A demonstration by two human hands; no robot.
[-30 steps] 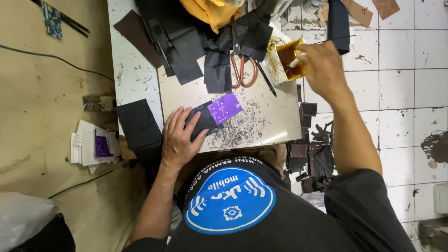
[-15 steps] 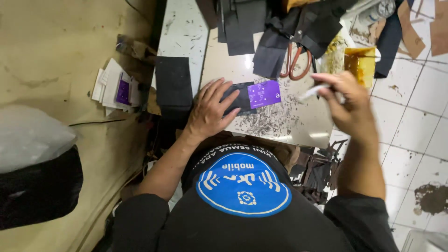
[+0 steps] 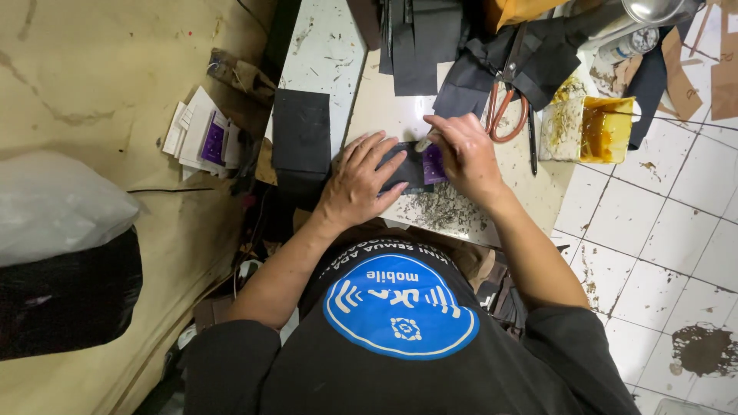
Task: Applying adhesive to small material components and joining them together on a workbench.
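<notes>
My left hand (image 3: 360,180) lies flat, fingers spread, pressing a dark piece of material (image 3: 406,167) onto the pale work board (image 3: 400,115). A purple card (image 3: 433,165) rests on that dark piece, mostly covered by my right hand (image 3: 466,156). The right hand is closed on a small brush (image 3: 425,143) whose pale tip touches the dark piece near the purple card. A yellow glue tub (image 3: 607,129) stands on the right of the board, apart from both hands.
Orange-handled scissors (image 3: 506,107) lie just beyond my right hand. Black cut pieces (image 3: 301,131) are stacked left of the board and heaped at its far end (image 3: 430,46). White and purple cards (image 3: 201,137) sit on the floor left. White tiled floor (image 3: 653,230) lies right.
My right hand came from the glue tub on the right over to the purple card, bringing the brush down onto the dark piece. The left hand stayed pressed on it.
</notes>
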